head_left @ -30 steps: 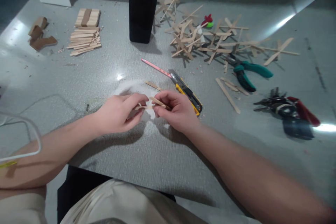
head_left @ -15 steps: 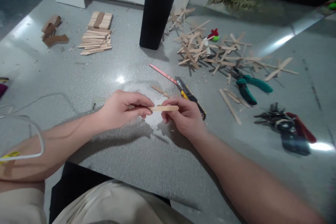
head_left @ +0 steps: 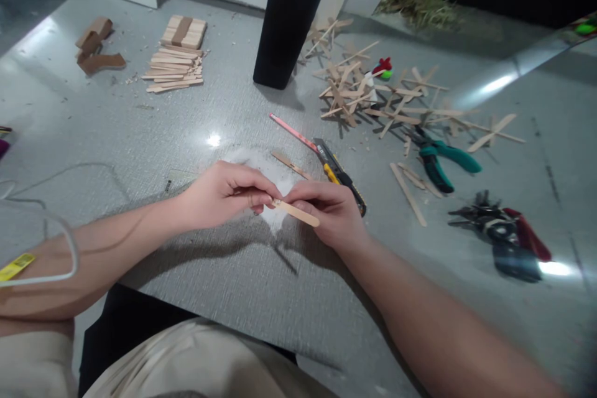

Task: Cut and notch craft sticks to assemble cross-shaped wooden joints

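- Two hands close together over the near middle of the counter, with one popsicle stick between them, its rounded end pointing right and slightly nearer.
- Left hand pinching that stick's left end, thumb against fingers; right hand curled in beside it, thumb under the stick, though whether it truly grips, I can't tell.
- Watch that pale, rough patch by the left fingertips: if it's a cut, the thin wood might split there under a hard twist or uneven push.
- That long free end could swing, too, should the left pinch loosen.
- Just beyond the right hand, the yellow-and-black utility knife! A backward knock could shift it; whether its blade is out, I can't see.
- Farther left, a notched stick lies loose, easily brushed aside by a careless knuckle.
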The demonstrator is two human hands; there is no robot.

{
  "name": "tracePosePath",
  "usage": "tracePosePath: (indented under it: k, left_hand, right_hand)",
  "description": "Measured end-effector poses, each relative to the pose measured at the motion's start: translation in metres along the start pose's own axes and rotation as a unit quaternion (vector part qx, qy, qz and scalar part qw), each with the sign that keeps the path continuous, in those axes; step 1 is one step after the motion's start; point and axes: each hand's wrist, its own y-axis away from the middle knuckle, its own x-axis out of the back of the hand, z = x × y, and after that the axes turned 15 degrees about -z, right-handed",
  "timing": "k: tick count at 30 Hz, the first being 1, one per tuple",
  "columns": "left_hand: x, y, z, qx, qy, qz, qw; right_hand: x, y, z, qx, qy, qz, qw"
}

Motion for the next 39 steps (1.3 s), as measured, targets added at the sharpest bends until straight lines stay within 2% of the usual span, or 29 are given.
tracePosePath:
  k: [9,15,22,29,39]
  left_hand:
    - [-0.001,0.002,-0.002,-0.019,0.006,-0.028,0.999]
    - [-0.005,0.002,0.003,0.022,0.046,-0.012,0.999]
    - [-0.012,0.003,0.002,0.024,0.045,0.025,0.998]
    - [-0.017,0.003,0.002,0.039,0.049,0.029,0.998]
    - [-0.022,0.001,0.004,0.066,0.172,0.039,0.982]
  right_hand:
    - [-0.001,0.001,0.0,0.013,-0.007,-0.026,1.0]
    - [-0.005,0.002,-0.004,0.016,0.025,-0.004,1.0]
    - [-0.006,0.006,-0.005,0.002,0.025,0.02,0.999]
    - [-0.008,0.006,-0.008,-0.013,0.001,0.038,0.999]
    - [-0.009,0.005,-0.011,-0.025,0.024,0.068,0.997]
